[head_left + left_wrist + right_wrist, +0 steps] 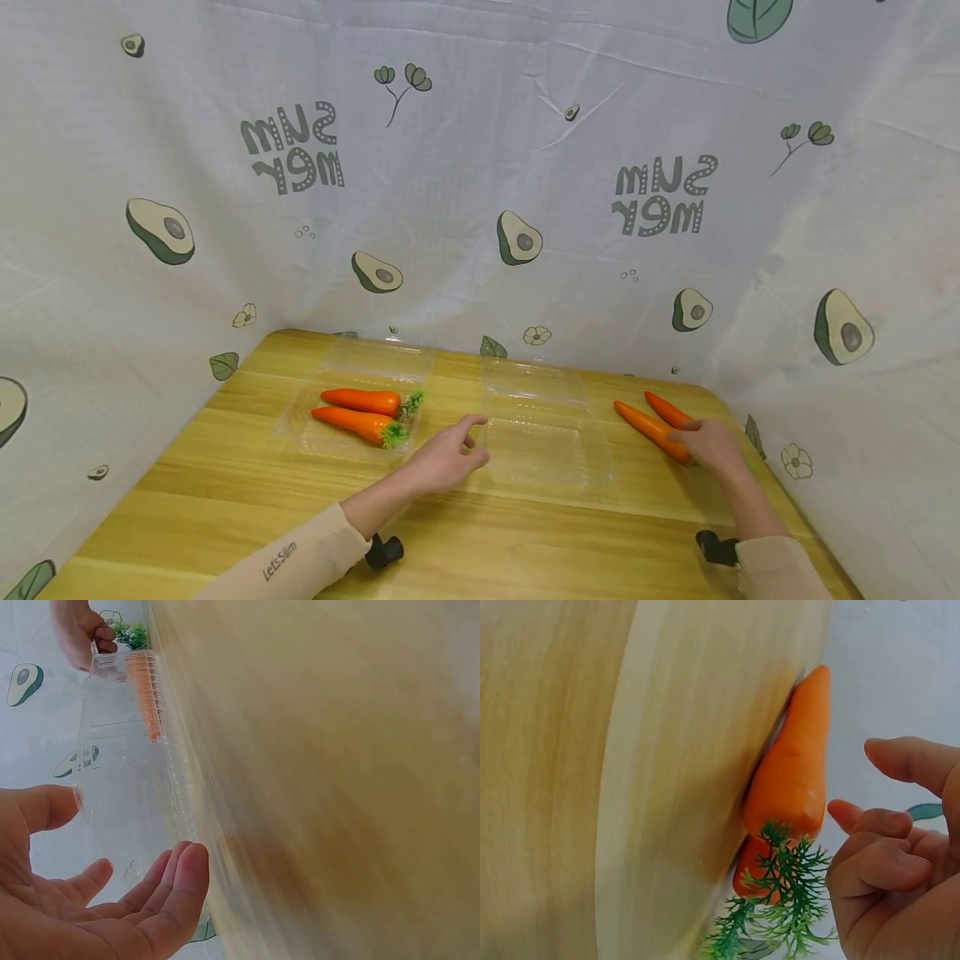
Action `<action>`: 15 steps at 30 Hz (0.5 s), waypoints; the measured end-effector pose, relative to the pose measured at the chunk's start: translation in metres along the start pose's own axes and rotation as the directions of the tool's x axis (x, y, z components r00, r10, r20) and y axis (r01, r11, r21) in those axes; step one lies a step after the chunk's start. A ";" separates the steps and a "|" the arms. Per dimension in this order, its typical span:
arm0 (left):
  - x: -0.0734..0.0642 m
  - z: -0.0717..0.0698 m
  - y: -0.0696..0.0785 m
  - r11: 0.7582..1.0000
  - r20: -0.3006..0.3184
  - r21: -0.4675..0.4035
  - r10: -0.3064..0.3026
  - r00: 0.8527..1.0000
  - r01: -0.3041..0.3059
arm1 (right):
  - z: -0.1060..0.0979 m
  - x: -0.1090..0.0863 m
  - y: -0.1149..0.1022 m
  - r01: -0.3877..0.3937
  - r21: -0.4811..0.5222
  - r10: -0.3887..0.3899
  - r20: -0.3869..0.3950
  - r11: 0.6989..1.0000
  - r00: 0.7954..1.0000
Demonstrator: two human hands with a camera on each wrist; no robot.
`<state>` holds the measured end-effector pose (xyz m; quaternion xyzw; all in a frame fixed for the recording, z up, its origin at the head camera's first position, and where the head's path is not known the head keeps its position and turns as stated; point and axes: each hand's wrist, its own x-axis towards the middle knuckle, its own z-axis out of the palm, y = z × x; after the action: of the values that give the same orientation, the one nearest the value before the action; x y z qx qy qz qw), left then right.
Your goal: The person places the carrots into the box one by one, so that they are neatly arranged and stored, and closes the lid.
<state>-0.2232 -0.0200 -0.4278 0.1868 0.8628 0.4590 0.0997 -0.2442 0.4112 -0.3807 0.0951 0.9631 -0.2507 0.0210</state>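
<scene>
My right hand (711, 446) hovers at the thick end of a near orange carrot (647, 427), a second carrot (664, 408) lying just behind it. In the right wrist view, my thumb and fingers stand beside the near carrot (791, 772) with a gap between; green feathery tops (780, 892) partly cover the other one. My left hand (448, 458) reaches to the left edge of a clear plastic clamshell box (536, 454) with its lid up. Seen from the left wrist, its thumb and fingers spread loosely around the near side of that box (124, 772), holding nothing.
Another open clear box (311, 442) stands to the left, with two carrots (360, 421) with green tops in it. The wooden table (480, 542) is bordered by a printed white cloth (465, 167) at the back and sides.
</scene>
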 end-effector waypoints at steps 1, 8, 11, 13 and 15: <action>0.000 0.000 0.000 1.000 -0.001 0.000 -0.001 1.000 0.001 | -0.001 0.000 0.000 0.001 0.004 -0.001 -0.007 1.000 1.000; 0.000 0.000 0.000 1.000 0.000 0.000 0.001 1.000 -0.001 | -0.003 0.001 0.001 0.006 0.003 -0.006 0.011 1.000 1.000; 0.000 0.000 0.000 1.000 -0.001 0.002 0.003 1.000 -0.003 | -0.004 0.000 0.002 0.010 -0.009 -0.010 0.028 1.000 1.000; 0.000 0.000 0.000 1.000 0.000 0.004 0.004 1.000 -0.004 | -0.004 0.000 0.003 0.008 -0.009 -0.008 0.035 1.000 0.999; 0.000 0.001 -0.001 1.000 0.002 0.006 0.004 1.000 -0.004 | -0.004 0.001 0.003 0.003 -0.022 -0.002 0.026 1.000 1.000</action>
<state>-0.2235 -0.0198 -0.4290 0.1891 0.8637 0.4567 0.0990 -0.2443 0.4161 -0.3784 0.0903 0.9656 -0.2414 0.0341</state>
